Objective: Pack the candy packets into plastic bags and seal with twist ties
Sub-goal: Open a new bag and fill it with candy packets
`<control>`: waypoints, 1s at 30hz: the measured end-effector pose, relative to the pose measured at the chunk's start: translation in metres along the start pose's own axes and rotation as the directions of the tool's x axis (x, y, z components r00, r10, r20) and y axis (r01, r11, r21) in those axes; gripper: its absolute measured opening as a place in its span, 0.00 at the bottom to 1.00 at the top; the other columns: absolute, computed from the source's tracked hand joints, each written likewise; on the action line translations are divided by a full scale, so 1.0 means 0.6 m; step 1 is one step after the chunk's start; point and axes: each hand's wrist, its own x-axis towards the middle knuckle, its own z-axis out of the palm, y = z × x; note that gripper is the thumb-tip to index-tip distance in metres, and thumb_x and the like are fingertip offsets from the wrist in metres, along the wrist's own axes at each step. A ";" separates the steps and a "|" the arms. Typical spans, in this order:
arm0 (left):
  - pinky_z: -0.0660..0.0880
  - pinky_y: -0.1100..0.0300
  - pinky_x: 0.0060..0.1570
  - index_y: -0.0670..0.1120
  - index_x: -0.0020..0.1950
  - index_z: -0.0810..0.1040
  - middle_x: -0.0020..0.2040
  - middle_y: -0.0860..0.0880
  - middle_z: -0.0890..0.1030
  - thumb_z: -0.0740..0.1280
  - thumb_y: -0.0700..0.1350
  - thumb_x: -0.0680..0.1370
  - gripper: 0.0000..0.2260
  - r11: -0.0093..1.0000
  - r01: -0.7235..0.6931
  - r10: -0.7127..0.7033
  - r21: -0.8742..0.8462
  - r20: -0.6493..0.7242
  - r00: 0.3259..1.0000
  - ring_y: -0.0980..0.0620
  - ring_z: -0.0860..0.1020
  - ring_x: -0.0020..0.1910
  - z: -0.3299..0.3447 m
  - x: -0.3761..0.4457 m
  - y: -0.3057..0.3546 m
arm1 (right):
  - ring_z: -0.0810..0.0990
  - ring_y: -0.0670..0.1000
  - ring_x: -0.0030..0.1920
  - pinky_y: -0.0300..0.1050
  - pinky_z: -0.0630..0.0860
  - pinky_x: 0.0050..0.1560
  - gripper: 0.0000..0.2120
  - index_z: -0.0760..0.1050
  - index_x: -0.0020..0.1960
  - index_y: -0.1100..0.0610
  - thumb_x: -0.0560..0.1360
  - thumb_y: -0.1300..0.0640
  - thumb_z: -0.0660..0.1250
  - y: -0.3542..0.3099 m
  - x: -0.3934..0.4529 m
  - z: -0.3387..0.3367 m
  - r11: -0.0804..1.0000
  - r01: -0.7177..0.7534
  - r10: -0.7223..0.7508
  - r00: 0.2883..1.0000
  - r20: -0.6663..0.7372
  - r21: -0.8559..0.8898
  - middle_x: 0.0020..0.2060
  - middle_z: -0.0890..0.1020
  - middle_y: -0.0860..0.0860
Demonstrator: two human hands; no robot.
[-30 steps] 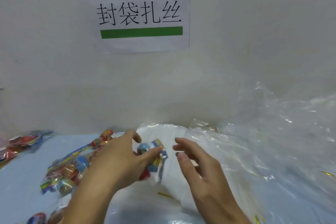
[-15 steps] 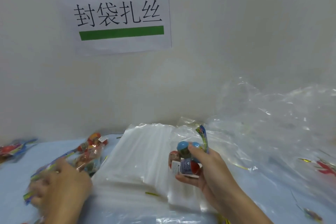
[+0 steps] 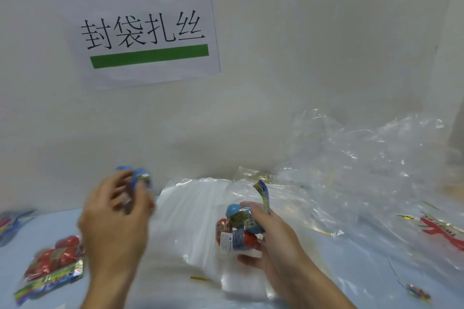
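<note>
- Candy packet [image 3: 237,229]: a clear wrapper holding blue and red egg-shaped sweets, with a white warning label and a bright printed header strip sticking up. It sits raised just above the stack of plastic bags [image 3: 190,223].
- The right hand [image 3: 273,241] grips this packet, thumb over the blue sweet and fingers curled beneath.
- A second candy packet [image 3: 140,180], blue at the top, is held up to the left by the left hand [image 3: 115,221]. That hand is blurred, but its fingers are curled round the packet.
- Step in hand, as I judge it: gathering packets, before any goes into a bag. No bag is held open.
- The next move calls for freeing a hand to lift one bag off the flat stack and part its mouth, then feeding both packets in. The thin film may cling, so peeling a single sheet could take care.
- A gold twist tie [image 3: 198,278] lies on the near edge of the stack, within reach for sealing.
- Another packet of red sweets [image 3: 52,263] lies on the blue table [image 3: 371,283] at the left; crumpled clear plastic [image 3: 376,163] is heaped at the right.
</note>
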 end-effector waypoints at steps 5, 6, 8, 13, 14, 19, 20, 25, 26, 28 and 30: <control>0.77 0.69 0.47 0.55 0.55 0.81 0.51 0.57 0.83 0.65 0.53 0.77 0.10 0.954 0.139 0.052 -0.266 0.601 0.797 0.61 0.81 0.51 0.070 -0.094 0.075 | 0.85 0.59 0.49 0.61 0.79 0.59 0.23 0.81 0.60 0.52 0.81 0.39 0.56 0.001 -0.006 0.010 0.994 -0.047 0.035 0.993 0.117 0.101 0.48 0.87 0.54; 0.77 0.68 0.49 0.56 0.56 0.81 0.53 0.57 0.83 0.64 0.53 0.78 0.10 0.957 0.144 0.049 -0.251 0.632 0.774 0.61 0.81 0.53 0.075 -0.104 0.075 | 0.85 0.61 0.54 0.65 0.77 0.61 0.24 0.82 0.60 0.53 0.81 0.39 0.55 0.001 -0.006 0.009 0.994 -0.049 0.036 0.992 0.123 0.101 0.51 0.87 0.56; 0.76 0.70 0.51 0.58 0.61 0.77 0.58 0.60 0.80 0.65 0.53 0.78 0.11 0.956 0.175 0.012 -0.237 0.626 0.780 0.66 0.78 0.56 0.076 -0.105 0.068 | 0.84 0.62 0.56 0.67 0.76 0.62 0.24 0.81 0.61 0.53 0.82 0.40 0.54 0.003 -0.004 0.007 0.995 -0.037 0.026 0.993 0.117 0.094 0.52 0.86 0.57; 0.78 0.56 0.60 0.56 0.70 0.71 0.64 0.56 0.76 0.79 0.59 0.64 0.36 0.933 0.319 -0.133 -0.166 0.665 0.735 0.57 0.78 0.61 0.066 -0.090 0.056 | 0.84 0.63 0.56 0.71 0.75 0.62 0.19 0.79 0.64 0.51 0.84 0.45 0.54 0.000 -0.008 0.012 0.978 -0.008 -0.021 0.990 0.138 0.206 0.54 0.86 0.57; 0.80 0.58 0.55 0.53 0.66 0.75 0.60 0.53 0.81 0.82 0.56 0.63 0.34 0.914 0.348 -0.126 -0.210 0.669 0.733 0.56 0.82 0.55 0.065 -0.087 0.054 | 0.84 0.64 0.56 0.69 0.76 0.60 0.19 0.79 0.64 0.51 0.84 0.45 0.54 -0.001 -0.009 0.011 0.975 0.001 -0.032 0.990 0.137 0.221 0.55 0.86 0.58; 0.81 0.60 0.45 0.53 0.54 0.80 0.48 0.49 0.86 0.80 0.49 0.65 0.20 0.863 0.353 -0.045 -0.361 0.642 0.765 0.50 0.85 0.48 0.052 -0.069 0.033 | 0.85 0.62 0.52 0.66 0.80 0.53 0.18 0.79 0.64 0.54 0.84 0.48 0.55 -0.010 -0.010 0.003 0.971 0.041 -0.061 0.995 0.076 0.237 0.54 0.85 0.59; 0.81 0.57 0.47 0.54 0.55 0.80 0.48 0.49 0.86 0.82 0.46 0.65 0.21 0.849 0.368 -0.049 -0.380 0.635 0.771 0.48 0.85 0.48 0.048 -0.063 0.028 | 0.85 0.62 0.52 0.67 0.80 0.54 0.18 0.79 0.63 0.55 0.84 0.48 0.56 -0.012 -0.009 0.001 0.973 0.051 -0.063 0.997 0.046 0.225 0.54 0.85 0.59; 0.80 0.58 0.38 0.54 0.60 0.76 0.46 0.42 0.85 0.81 0.31 0.60 0.34 0.634 0.525 -0.092 -0.567 0.619 0.780 0.46 0.84 0.41 0.027 -0.027 0.007 | 0.87 0.56 0.41 0.57 0.83 0.47 0.16 0.79 0.60 0.56 0.84 0.49 0.57 -0.015 0.000 -0.004 0.987 0.106 -0.098 0.993 -0.070 0.120 0.46 0.87 0.56; 0.81 0.58 0.37 0.52 0.60 0.76 0.46 0.41 0.84 0.78 0.29 0.60 0.34 0.568 0.569 -0.101 -0.595 0.636 0.765 0.46 0.84 0.41 0.021 -0.021 0.002 | 0.87 0.55 0.40 0.58 0.82 0.48 0.16 0.79 0.60 0.56 0.84 0.49 0.57 -0.015 0.000 -0.003 0.988 0.102 -0.095 0.993 -0.068 0.115 0.46 0.87 0.56; 0.81 0.58 0.37 0.51 0.59 0.80 0.49 0.40 0.84 0.77 0.31 0.60 0.30 0.531 0.617 -0.070 -0.581 0.695 0.715 0.45 0.84 0.42 0.010 -0.016 -0.001 | 0.86 0.55 0.39 0.61 0.81 0.50 0.16 0.79 0.60 0.57 0.84 0.48 0.58 -0.012 0.000 0.000 0.987 0.097 -0.091 0.995 -0.047 0.126 0.44 0.87 0.56; 0.81 0.58 0.41 0.55 0.58 0.83 0.54 0.44 0.85 0.84 0.36 0.57 0.32 0.660 0.573 0.008 -0.486 0.767 0.641 0.45 0.85 0.48 0.007 -0.022 0.003 | 0.86 0.57 0.43 0.61 0.81 0.50 0.22 0.81 0.60 0.59 0.81 0.43 0.59 -0.010 -0.002 0.003 0.982 0.066 -0.075 0.996 0.048 0.178 0.45 0.86 0.57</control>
